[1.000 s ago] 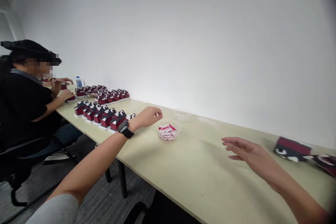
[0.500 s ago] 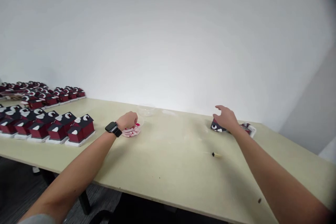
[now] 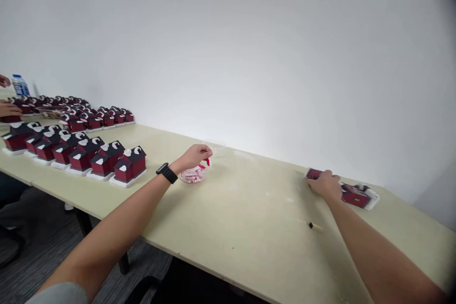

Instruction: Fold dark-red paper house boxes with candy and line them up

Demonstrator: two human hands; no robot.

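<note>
Wrapped sweets are overhung by the pinched left hand; flat red card is pressed under the right hand, the two well apart.

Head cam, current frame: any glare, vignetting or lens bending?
Head view: dark vignette in the top right corner; glare on the white wall just above the pale tabletop; wide-angle bowing along the tabletop's far edge; soft shadow beside the bare left forearm.

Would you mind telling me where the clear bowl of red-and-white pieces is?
Head view: the clear bowl sits under the left hand, right of the nearest red model house.
</note>
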